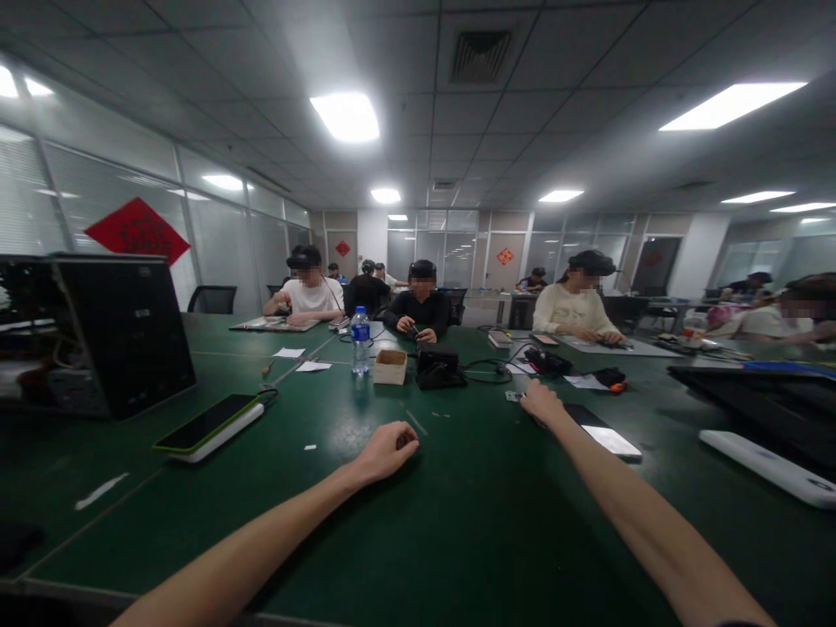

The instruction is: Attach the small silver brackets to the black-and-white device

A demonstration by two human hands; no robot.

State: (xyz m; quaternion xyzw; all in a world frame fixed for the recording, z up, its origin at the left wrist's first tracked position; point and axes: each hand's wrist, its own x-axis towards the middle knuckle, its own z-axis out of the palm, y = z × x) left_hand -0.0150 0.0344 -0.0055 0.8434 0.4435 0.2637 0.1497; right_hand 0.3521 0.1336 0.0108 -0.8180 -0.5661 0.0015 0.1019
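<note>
My left hand (387, 450) rests on the green table (457, 514) with its fingers curled round. A dark spot shows inside the curl, but I cannot make out what it is. Farther out to the right, my right hand (543, 403) is closed, its fingertips at the edge of a small flat silvery piece (513, 396). The underside of that hand is hidden. Just right of it lies a dark flat object with a white sheet-like part (612, 441). Ahead of my hands stand a small open cardboard box (390, 369) and a black box-like device (439, 366).
A water bottle (360, 341) stands beside the cardboard box. To the left are a green-edged phone (209, 425) on a white bar and a black computer case (124, 335). A white device (767, 466) lies at right. Cables (489, 370) cross the table; several people sit beyond.
</note>
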